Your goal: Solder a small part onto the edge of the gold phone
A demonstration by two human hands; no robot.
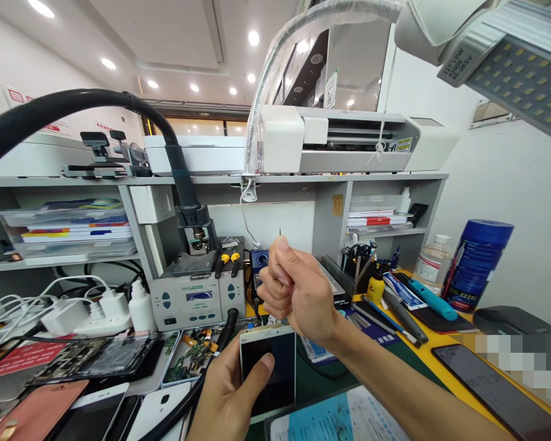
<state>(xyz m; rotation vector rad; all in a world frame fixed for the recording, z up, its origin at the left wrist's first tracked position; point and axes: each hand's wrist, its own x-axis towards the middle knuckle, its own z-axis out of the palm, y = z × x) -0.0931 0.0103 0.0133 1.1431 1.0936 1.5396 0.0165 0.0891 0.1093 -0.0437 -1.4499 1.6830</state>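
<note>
My left hand [229, 389] grips a smartphone [282, 370] with a white and gold frame, its thumb lying across the dark screen. Just above the phone's top edge is my right hand [298, 297], closed with the fingers curled in and the thumb on top. A thin dark pointed pin [280, 231] sticks up from between thumb and forefinger; the rest of it is hidden in the fist. Under the phone lies a dark green mat [316, 380], and a printed blue and white sheet [335, 419] is close to its lower edge.
A rework station [197, 300] with a black hose stands behind at left. Beside it are a tray of circuit boards [190, 355] and several phones. Tools, a yellow bottle [375, 286] and a blue canister [477, 266] stand at right. A lamp [518, 73] overhangs the upper right.
</note>
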